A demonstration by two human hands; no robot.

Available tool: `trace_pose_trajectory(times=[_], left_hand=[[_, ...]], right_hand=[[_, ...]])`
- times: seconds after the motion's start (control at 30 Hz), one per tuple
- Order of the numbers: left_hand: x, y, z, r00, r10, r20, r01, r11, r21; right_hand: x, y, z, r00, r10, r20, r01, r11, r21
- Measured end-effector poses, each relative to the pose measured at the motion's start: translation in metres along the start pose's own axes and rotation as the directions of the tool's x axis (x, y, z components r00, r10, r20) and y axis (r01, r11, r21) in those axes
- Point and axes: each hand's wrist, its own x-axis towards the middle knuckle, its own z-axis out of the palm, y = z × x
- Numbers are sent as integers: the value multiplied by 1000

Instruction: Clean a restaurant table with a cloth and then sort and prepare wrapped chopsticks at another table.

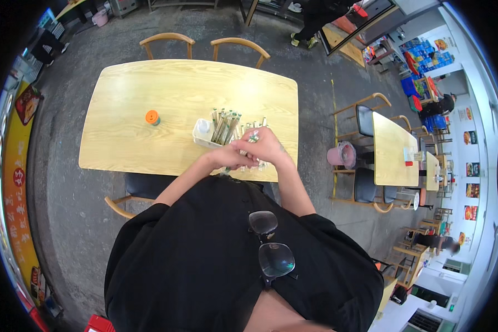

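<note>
Both my hands meet over the near right part of a light wood table. My right hand [262, 145] is closed around a few wrapped chopsticks [254, 136] whose green-marked ends stick out at its top. Close against it on the left, my left hand [231, 156] has its fingers curled near the lower ends of the sticks; whether it grips them is hidden. A white plastic box [203, 133] stands just beyond, its right part filled with upright wrapped chopsticks [226, 126]. More wrapped chopsticks [262, 123] lie on the table behind and beneath my hands.
An orange-lidded container [152, 117] stands on the left half of the table [120, 141]. Two wooden chairs [167, 39] are at the far edge, another at the near left. To the right are a pink bin [341, 155] and more tables; other people stand farther away.
</note>
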Motion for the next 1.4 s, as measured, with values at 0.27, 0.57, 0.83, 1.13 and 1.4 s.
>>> trace_pose_trajectory(times=[0.27, 0.57, 0.83, 1.13, 1.4], left_hand=[[12, -46, -29, 984, -13, -176, 94, 883, 460], [0, -47, -33, 963, 31, -268, 126, 826, 550], [-5, -53, -37, 939, -28, -342, 236, 776, 585], [-3, -37, -31, 940, -120, -319, 285, 788, 546], [8, -76, -48, 970, 6, -245, 135, 822, 553]], right_hand=[[-8, 9, -15, 979, 19, -204, 38, 962, 272], [-3, 22, -12, 929, 59, -365, 60, 950, 306], [1, 33, -10, 961, 196, -193, -183, 979, 85], [-17, 38, -8, 974, 172, -145, -96, 901, 423], [-6, 64, -4, 959, 94, -268, -14, 958, 287]])
